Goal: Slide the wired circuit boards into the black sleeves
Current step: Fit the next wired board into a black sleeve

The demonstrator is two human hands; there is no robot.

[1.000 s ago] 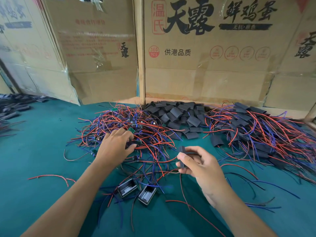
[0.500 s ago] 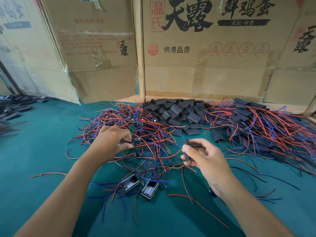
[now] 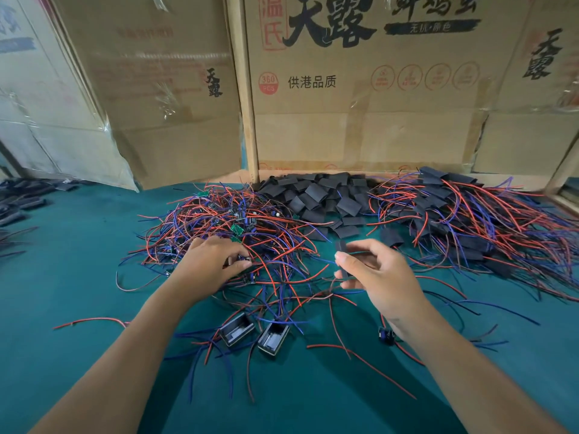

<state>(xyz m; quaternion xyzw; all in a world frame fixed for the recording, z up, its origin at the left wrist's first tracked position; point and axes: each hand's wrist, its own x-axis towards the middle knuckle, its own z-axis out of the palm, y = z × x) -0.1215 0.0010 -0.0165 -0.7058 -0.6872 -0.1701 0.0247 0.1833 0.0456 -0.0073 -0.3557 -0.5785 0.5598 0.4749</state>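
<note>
Pinching a black sleeve (image 3: pixel 341 245) upright between thumb and fingers, the right hand (image 3: pixel 376 274) hovers over the green table (image 3: pixel 62 277). Left hand (image 3: pixel 210 261) fingers curl around a board (image 3: pixel 244 261) in the tangled wire pile (image 3: pixel 225 227). Loose sleeves (image 3: pixel 319 195) lie beyond; sleeved boards (image 3: pixel 463 220) lie right. Two open black cases (image 3: pixel 253 333) sit between the forearms, cardboard boxes (image 3: pixel 360 89) behind.

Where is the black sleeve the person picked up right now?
In the head view it sits right of centre, pinched upright in the right hand: the black sleeve is just right of the unsleeved wire pile.
</note>
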